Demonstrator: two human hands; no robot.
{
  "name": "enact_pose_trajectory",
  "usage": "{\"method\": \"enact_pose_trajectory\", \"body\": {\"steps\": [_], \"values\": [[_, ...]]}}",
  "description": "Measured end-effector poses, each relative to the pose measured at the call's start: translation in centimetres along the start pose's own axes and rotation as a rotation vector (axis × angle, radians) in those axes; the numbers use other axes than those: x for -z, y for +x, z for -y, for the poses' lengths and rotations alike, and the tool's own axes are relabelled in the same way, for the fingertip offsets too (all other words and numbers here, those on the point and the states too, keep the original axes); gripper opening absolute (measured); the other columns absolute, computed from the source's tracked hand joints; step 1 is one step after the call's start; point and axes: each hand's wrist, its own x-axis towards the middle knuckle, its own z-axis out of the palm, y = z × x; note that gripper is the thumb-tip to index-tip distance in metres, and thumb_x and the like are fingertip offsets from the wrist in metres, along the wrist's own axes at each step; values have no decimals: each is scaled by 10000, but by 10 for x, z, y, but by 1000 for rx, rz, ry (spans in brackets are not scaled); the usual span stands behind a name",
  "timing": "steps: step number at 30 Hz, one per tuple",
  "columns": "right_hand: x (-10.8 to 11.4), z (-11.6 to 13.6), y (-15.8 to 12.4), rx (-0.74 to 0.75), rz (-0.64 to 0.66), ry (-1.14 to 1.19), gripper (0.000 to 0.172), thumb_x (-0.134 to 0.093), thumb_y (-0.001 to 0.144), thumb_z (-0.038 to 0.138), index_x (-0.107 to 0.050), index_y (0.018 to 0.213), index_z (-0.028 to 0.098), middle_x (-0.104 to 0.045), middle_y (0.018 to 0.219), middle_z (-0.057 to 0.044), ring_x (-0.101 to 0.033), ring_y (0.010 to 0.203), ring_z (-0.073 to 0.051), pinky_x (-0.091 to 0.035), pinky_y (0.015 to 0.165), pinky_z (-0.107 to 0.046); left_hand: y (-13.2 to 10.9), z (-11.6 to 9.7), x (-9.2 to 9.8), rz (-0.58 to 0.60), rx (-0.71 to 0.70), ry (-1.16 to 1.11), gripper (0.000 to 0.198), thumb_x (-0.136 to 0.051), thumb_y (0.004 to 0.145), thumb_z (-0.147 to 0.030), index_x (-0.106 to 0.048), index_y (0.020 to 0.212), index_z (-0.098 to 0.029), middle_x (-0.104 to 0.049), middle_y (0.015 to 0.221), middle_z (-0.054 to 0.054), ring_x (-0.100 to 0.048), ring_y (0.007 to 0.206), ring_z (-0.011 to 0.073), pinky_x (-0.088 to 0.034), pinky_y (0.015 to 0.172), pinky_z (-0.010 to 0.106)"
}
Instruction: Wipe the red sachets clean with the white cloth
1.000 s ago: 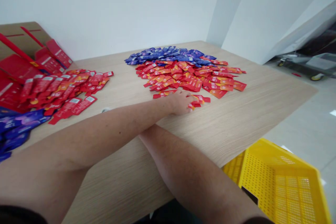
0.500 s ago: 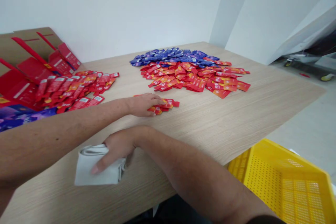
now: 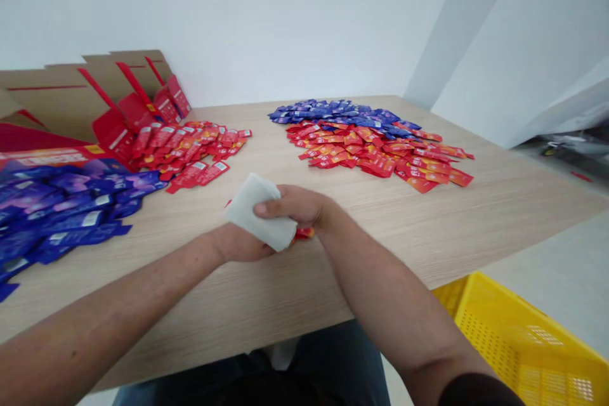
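Note:
My two hands meet over the middle of the wooden table (image 3: 476,216). My right hand (image 3: 297,206) is closed on a white folded pouch (image 3: 257,210), with the fingers curled over its top. My left hand (image 3: 238,245) sits right under and behind the pouch, its fingers mostly hidden. It seems to grip a small bunch of red sachets (image 3: 304,233), whose ends peek out beside the pouch.
A mixed heap of red and blue sachets (image 3: 375,143) lies at the far right. A red pile (image 3: 190,149) and a blue pile (image 3: 61,203) lie to the left. Red-and-brown cartons (image 3: 95,95) stand at the back left. A yellow perforated crate (image 3: 528,342) sits below the table's right edge.
My left hand dragged a few red sachets from the far heap back to the middle. My right hand picked the white pouch up off the table and brought it over the left hand.

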Motion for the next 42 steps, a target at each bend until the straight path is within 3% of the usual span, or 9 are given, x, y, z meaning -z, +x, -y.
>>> {"method": "enact_pose_trajectory", "body": {"steps": [3, 5, 8, 11, 15, 23, 29, 35, 42], "values": [[11, 2, -7, 84, -214, 132, 627, -861, 551, 621, -634, 920, 168, -684, 754, -2, -607, 643, -132, -497, 576, -234, -28, -11, 8, 116, -200, 4, 532, -600, 855, -366, -598, 1379, -273, -589, 1414, 70, -549, 1278, 293, -453, 1099, 465], [26, 5, -19, 130, -410, 119, 629, -872, 532, 591, -619, 942, 188, -682, 770, 7, -615, 664, -135, -504, 596, -240, -40, -12, 14, 163, -227, -7, 539, -580, 885, -333, -538, 1422, -324, -544, 1468, 71, -508, 1325, 311, -395, 1131, 541], [55, 7, -50, -63, -657, -102, 498, -801, 671, 545, -603, 998, 226, -684, 795, 27, -619, 689, -120, -487, 616, -222, -45, -8, 26, 176, -186, -47, 519, -585, 882, -360, -544, 1398, -323, -532, 1476, 64, -477, 1358, 299, -380, 1148, 505], [83, 3, -86, -286, -633, -186, 437, -885, 593, 384, -635, 885, 176, -688, 701, -11, -609, 598, -141, -457, 528, -235, -29, 0, 37, 104, -145, -72, 494, -586, 861, -312, -561, 1352, -256, -555, 1436, 84, -487, 1345, 258, -389, 1150, 427], [102, -8, -114, -419, -584, -179, 440, -870, 603, 411, -648, 894, 166, -675, 659, -12, -589, 534, -131, -423, 467, -225, 29, 15, 40, 17, -60, -68, 474, -542, 886, -324, -542, 1334, -170, -570, 1395, 116, -494, 1327, 224, -368, 1161, 370], [114, -14, -111, -405, -505, -112, 448, -830, 666, 439, -615, 963, 181, -624, 642, 33, -545, 495, -93, -361, 415, -188, 188, 29, -12, -5, 36, 40, 773, -564, 837, -590, -459, 1431, -105, -480, 1471, 188, -427, 1380, 312, -356, 1150, 434], [118, -15, -109, -471, -485, -232, 383, -786, 722, 463, -629, 936, 187, -626, 654, 35, -530, 504, -86, -330, 417, -180, 268, 27, -33, 120, 87, 88, 968, -576, 761, -703, -337, 1532, -169, -362, 1537, 196, -382, 1401, 371, -357, 1130, 482], [120, -15, -107, -461, -447, -255, 363, -769, 735, 469, -636, 914, 183, -646, 705, 14, -551, 530, -101, -378, 431, -197, 294, 25, -38, 203, 90, 101, 960, -600, 739, -658, -303, 1562, -261, -326, 1562, 162, -360, 1407, 392, -329, 1141, 526], [120, -14, -106, -478, -442, -290, 362, -753, 761, 484, -640, 936, 188, -659, 694, 9, -581, 543, -114, -445, 475, -205, 275, 28, -35, 215, 125, 119, 803, -615, 741, -505, -424, 1487, -274, -388, 1493, 159, -412, 1353, 410, -372, 1094, 559]]}}
